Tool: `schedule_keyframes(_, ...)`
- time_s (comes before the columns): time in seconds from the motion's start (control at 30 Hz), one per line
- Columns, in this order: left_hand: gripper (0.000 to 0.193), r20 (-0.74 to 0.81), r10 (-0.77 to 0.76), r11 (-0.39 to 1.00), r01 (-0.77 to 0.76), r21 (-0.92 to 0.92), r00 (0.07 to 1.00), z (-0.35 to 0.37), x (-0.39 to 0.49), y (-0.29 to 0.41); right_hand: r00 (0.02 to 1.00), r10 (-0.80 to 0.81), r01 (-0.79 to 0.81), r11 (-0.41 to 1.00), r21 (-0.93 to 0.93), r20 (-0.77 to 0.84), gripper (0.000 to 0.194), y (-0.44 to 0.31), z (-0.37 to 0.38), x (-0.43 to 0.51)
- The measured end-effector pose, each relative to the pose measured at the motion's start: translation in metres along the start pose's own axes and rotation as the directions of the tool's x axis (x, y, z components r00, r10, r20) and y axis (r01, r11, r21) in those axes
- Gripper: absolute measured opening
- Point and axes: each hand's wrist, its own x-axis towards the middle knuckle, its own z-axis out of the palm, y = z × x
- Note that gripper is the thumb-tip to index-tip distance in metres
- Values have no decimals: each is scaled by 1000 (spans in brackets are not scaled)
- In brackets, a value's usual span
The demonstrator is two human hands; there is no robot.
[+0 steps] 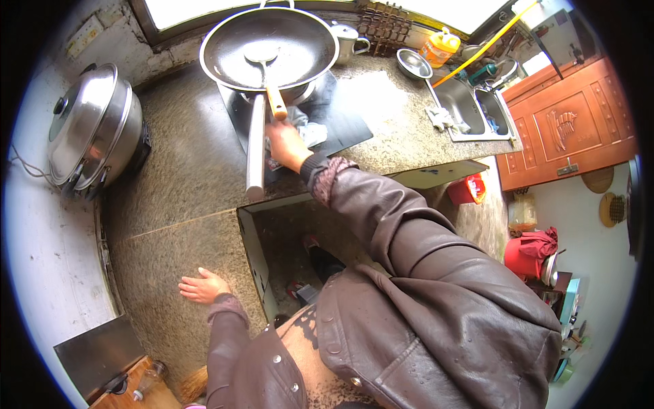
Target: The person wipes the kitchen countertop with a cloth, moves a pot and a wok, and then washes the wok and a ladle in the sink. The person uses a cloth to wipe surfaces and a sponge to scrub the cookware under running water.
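Note:
My right hand point(287, 146) reaches over a black glass cooktop point(350, 122), with its fingers on a bunched grey-white cloth point(311, 134). The fingertips are partly hidden behind a wok handle and the cloth. Just beyond, a dark wok point(225, 46) stands on the cooktop, its long metal handle point(256, 153) pointing towards me. A metal spatula point(260, 53) with a wooden handle point(276, 104) lies in the wok. My left hand point(204, 286) is held open with fingers apart over the speckled stone counter point(173, 245), holding nothing.
At the left wall stands a large lidded steel pot point(120, 122). A metal mug point(347, 43), a steel bowl point(414, 64) and an orange jug point(440, 47) line the back. Right of them is a double sink point(462, 105). Below the counter is an open recess point(296, 225).

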Motion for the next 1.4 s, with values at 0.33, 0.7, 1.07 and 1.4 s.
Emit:
schedule_keyframes(0.33, 60, 44, -29, 999, 27, 30, 999, -14, 2, 7, 626, 349, -51, 911, -410, 697, 32, 170, -134, -116)
schedule_keyframes(0.7, 60, 44, -20, 1000, 19, 5, 999, -13, 1, 2, 972, 101, -125, 987, -102, -212, 27, 104, -60, -36)
schedule_keyframes(1.07, 59, 46, -16, 1000, 16, -1, 999, -12, 0, 1, 852, 402, -467, 873, 141, 335, 21, 173, -129, -22)
schedule_keyframes(1.4, 61, 128, -58, 998, 62, -30, 990, -18, -1, 3, 912, 407, -409, 883, -230, -60, 27, 116, -77, -64)
